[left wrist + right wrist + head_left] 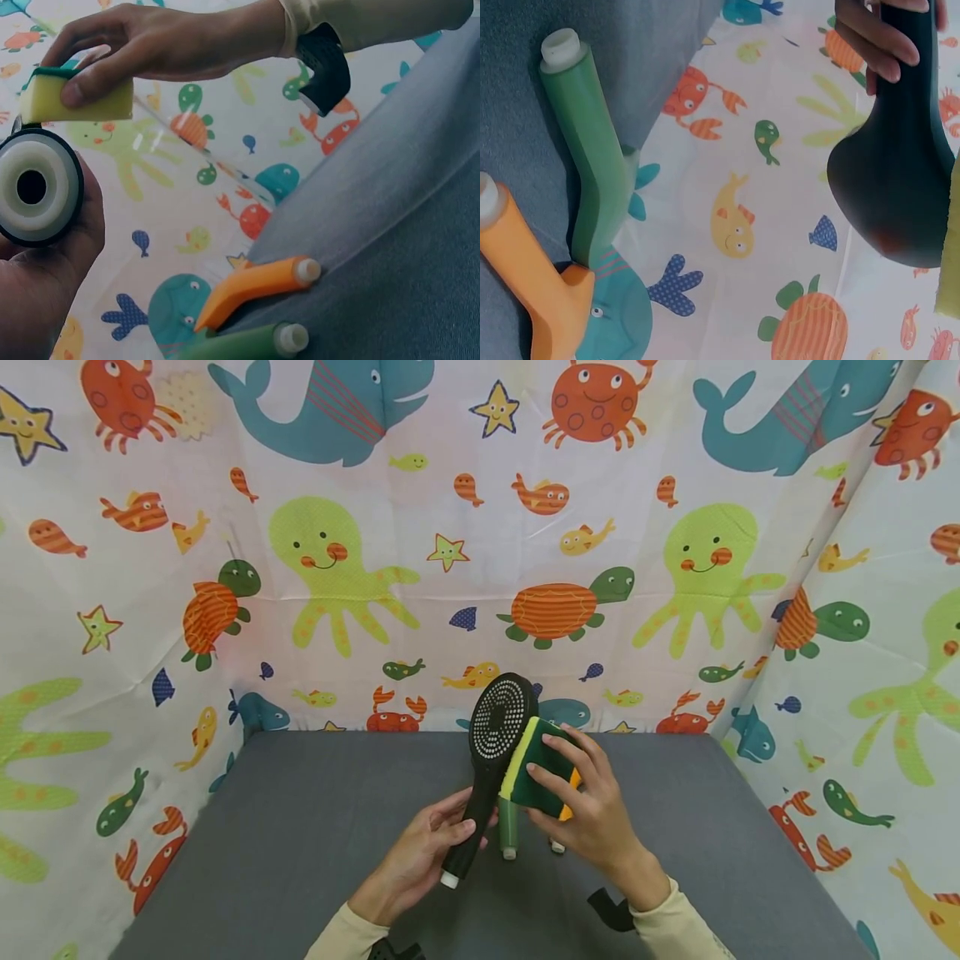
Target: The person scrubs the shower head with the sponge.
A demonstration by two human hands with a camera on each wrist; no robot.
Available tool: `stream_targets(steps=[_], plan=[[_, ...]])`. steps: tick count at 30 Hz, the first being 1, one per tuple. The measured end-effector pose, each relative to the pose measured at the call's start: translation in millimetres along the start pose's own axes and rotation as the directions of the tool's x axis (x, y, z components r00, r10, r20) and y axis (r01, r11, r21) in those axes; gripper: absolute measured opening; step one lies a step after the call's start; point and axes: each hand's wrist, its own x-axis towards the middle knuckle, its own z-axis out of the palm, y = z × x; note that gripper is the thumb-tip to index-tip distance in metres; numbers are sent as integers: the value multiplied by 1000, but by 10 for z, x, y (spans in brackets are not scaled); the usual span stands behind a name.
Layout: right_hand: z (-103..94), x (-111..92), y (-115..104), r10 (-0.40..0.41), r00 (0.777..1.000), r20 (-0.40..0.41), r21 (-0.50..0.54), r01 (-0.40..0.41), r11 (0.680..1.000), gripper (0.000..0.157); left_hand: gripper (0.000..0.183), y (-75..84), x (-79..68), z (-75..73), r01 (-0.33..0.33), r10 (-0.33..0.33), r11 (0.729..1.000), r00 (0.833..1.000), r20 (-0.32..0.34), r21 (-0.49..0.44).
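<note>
A black handheld shower head (498, 727) stands tilted up, its face of pale nozzles toward the head camera. My left hand (420, 856) grips its handle, with the white end sticking out below. In my right hand (592, 802) is a sponge (536, 768), dark green scouring pad on one side and yellow foam on the other. The foam side lies against the right edge of the shower head. From the right wrist, the shower head's smooth back (900, 180) shows beside a strip of the sponge (951, 247).
On the grey tabletop (337, 810), beyond the hands, lie a green bent handle (589, 142) and an orange one (255, 285), both with white ends. Fabric printed with sea animals (450, 602) walls the back and both sides.
</note>
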Motion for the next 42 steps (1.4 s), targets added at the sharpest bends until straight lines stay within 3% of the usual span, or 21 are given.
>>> stream_targets(steps=[13,18,33,42], plan=[[-94,-1,72,86,996,-6,68,-85,994,46,58,7,-71,-121,14,-15,999,999,38,37],[-87,-27,54,102,995,-4,73,-101,992,47,58,11,-73,-123,17,-18,999,1000,23,34],[-10,-112,-80,46,999,-2,104,-46,994,44,59,15,-62,-157,23,-22,999,1000,-17,48],[-36,-102,-67,36,999,-12,127,-34,991,44,59,20,-82,-199,35,-35,998,999,10,59]])
